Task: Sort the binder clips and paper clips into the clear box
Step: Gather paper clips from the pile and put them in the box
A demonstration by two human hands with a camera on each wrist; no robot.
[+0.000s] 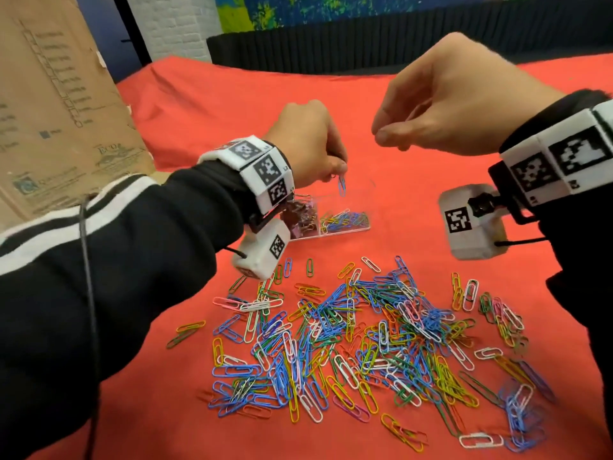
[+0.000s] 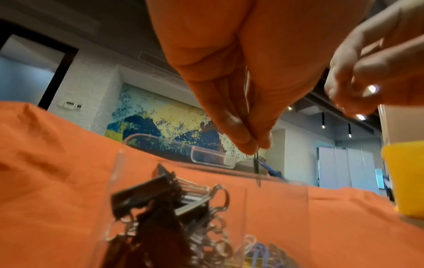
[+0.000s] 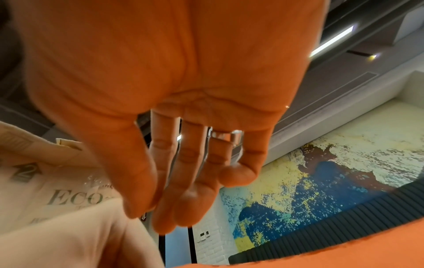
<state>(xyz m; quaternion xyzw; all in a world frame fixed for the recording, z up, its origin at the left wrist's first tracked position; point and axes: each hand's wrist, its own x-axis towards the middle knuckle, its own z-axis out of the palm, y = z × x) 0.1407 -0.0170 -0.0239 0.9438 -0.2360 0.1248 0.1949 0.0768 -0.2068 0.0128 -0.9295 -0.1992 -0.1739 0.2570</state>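
Observation:
My left hand (image 1: 340,169) pinches a blue paper clip (image 1: 341,186) that dangles just above the clear box (image 1: 331,232). The box's left compartment holds binder clips (image 1: 300,217); its right compartment holds coloured paper clips (image 1: 345,220). In the left wrist view the left hand (image 2: 254,145) holds the paper clip (image 2: 257,168) edge-on over the box, with the binder clips (image 2: 165,195) below. My right hand (image 1: 384,132) hovers higher up to the right of the box, fingers relaxed and empty. The right wrist view shows the right hand (image 3: 165,208) holding nothing. A big pile of paper clips (image 1: 365,343) lies in front.
A red cloth (image 1: 215,104) covers the table. A sheet of cardboard (image 1: 59,94) leans at the left. A black pleated barrier (image 1: 365,38) runs along the far edge. A yellow object (image 2: 406,177) stands at the right in the left wrist view.

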